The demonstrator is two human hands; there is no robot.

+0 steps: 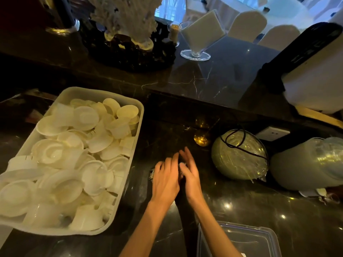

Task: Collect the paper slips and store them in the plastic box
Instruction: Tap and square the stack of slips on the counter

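Note:
A small dark bundle of paper slips lies on the black marble counter, mostly hidden under my hands. Only its edge shows left of my left hand, and a bit shows between the hands. My left hand lies over the bundle with its fingers curled around the left side. My right hand presses against the bundle's right side, fingers stretched and touching the left hand. A clear plastic box sits at the bottom right, close to my right forearm.
A white tray heaped with several white plastic cups and lids fills the left. Right of my hands stand a film-wrapped stack of plates with a black cable over it, another wrapped bundle, and a wall socket. A raised ledge behind carries a napkin holder.

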